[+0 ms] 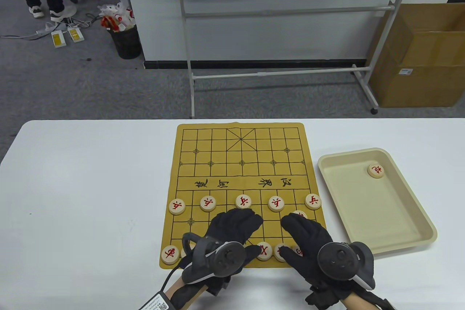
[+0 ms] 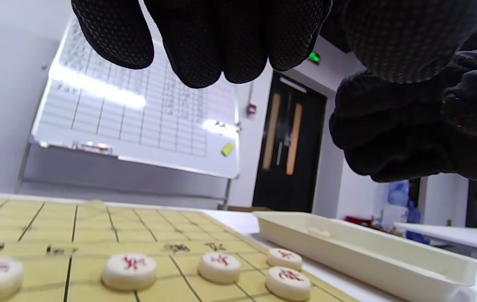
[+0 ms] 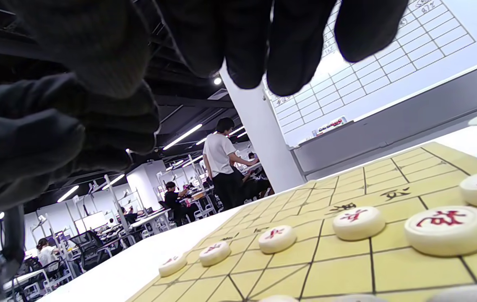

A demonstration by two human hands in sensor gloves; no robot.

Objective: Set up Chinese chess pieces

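Observation:
The yellow chess board mat [image 1: 239, 164] lies in the middle of the white table. Five red soldier pieces [image 1: 243, 201] stand in a row just below the river. Red pieces stand on the near row at the left corner [image 1: 170, 254] and near the middle [image 1: 265, 250]. My right hand partly hides another piece [image 1: 300, 213]. My left hand [image 1: 238, 228] and right hand [image 1: 303, 235] hover over the near rows, holding nothing. In the left wrist view my fingers [image 2: 221, 54] hang above the pieces [image 2: 129, 270]. In the right wrist view my fingers [image 3: 263, 50] hang bare above the pieces [image 3: 449, 230].
A beige tray [image 1: 407, 222] stands to the right of the board with one red piece [image 1: 376, 170] at its far end. A whiteboard on a stand [image 1: 290, 15] and a cardboard box [image 1: 421, 59] are on the floor beyond the table.

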